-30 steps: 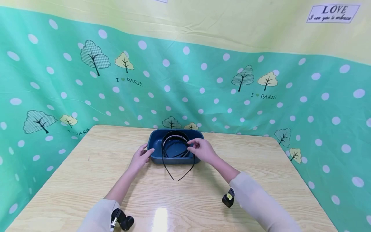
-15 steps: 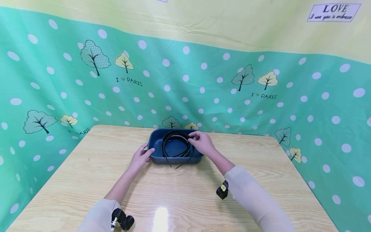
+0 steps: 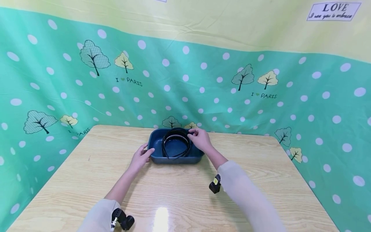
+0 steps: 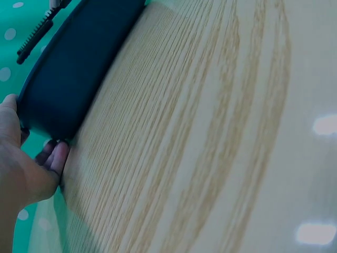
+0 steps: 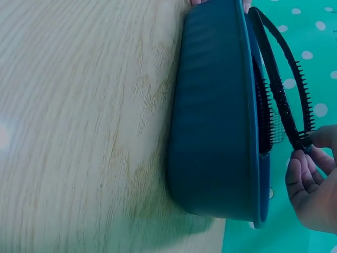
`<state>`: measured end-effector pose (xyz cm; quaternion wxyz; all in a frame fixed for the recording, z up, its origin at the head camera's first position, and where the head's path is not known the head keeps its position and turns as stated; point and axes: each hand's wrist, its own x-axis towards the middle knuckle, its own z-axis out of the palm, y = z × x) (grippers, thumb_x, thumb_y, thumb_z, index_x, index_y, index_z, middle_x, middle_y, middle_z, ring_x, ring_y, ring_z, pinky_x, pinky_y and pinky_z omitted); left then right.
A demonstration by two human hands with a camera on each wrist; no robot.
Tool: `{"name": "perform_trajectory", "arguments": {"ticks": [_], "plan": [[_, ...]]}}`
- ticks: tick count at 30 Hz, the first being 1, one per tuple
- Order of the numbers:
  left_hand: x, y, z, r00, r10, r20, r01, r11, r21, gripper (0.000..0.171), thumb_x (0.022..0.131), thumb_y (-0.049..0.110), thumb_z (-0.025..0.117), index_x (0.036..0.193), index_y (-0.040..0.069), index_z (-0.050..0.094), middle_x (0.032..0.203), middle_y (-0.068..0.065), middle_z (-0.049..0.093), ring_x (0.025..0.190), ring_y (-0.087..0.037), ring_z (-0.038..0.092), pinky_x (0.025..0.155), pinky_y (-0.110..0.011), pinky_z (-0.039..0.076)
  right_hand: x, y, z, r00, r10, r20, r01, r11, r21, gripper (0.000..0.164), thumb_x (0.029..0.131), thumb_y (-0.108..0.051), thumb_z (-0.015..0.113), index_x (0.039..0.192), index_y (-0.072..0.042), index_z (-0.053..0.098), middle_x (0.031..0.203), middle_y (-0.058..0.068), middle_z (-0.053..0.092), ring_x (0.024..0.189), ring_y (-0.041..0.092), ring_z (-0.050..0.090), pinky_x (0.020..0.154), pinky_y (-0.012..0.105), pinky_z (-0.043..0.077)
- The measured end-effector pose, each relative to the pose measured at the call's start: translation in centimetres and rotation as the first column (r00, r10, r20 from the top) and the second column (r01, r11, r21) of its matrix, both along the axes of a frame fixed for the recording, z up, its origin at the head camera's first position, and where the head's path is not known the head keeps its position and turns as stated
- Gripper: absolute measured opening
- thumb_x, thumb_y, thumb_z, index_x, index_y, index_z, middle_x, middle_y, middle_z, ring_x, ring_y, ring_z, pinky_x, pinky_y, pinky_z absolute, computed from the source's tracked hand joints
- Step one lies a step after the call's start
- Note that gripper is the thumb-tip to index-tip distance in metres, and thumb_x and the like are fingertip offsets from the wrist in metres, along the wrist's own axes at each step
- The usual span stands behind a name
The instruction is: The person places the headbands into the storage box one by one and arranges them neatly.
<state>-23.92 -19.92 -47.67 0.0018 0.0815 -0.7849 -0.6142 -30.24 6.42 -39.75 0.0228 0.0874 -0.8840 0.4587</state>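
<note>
A dark blue rectangular plastic bin (image 3: pixel 177 160) stands at the back of the table with several black headbands inside; they overlap, so they are hard to separate. My left hand (image 3: pixel 141 157) grips the bin's left end, thumb over the rim and fingers against the outer wall. Between thumb and fingers, my right hand (image 3: pixel 200 140) pinches a black toothed headband (image 5: pixel 282 100) near the bin's right end. In the right wrist view this headband is above the rim, while another toothed headband (image 5: pixel 265 113) lies lower, partly hidden by the bin wall.
The bin rests on a light wood-grain table (image 3: pixel 168 193) near its back edge. Behind it hangs a green and yellow printed cloth (image 3: pixel 185 87). A small black camera is strapped at each wrist.
My right hand has moved a little back and left with the headband. Its tips, earlier hanging over the bin's front wall, now lie within the rim. The left hand and bin have not moved.
</note>
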Motion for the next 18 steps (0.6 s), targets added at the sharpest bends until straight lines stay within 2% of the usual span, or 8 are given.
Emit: {"name": "perform_trajectory", "arguments": {"ticks": [9,18], "plan": [[0.0,0.0,-0.2,1.000,0.002,0.009,-0.002,1.000,0.004,0.064,0.093,0.040,0.056,0.145,0.012,0.032,0.139,-0.024,0.045,0.115,-0.030,0.054,0.085,-0.030,0.053,-0.7,-0.7,-0.9,0.998,-0.056,0.034,0.058,0.998,-0.039,0.022,0.090,-0.020,0.062,0.109,-0.010,0.066,0.074,0.000,0.049,0.064,0.015,0.044,0.054,0.023,0.037],[-0.1,-0.1,-0.2,1.000,-0.001,0.004,0.001,1.000,0.010,0.065,0.093,0.041,0.055,0.146,0.012,0.032,0.138,-0.024,0.046,0.112,-0.026,0.056,0.086,-0.030,0.053,-1.2,-1.3,-1.5,0.994,-0.096,0.050,0.099,0.994,-0.048,0.024,0.091,-0.021,0.061,0.111,-0.011,0.065,0.073,-0.001,0.047,0.061,0.014,0.042,0.053,0.024,0.036]]}}
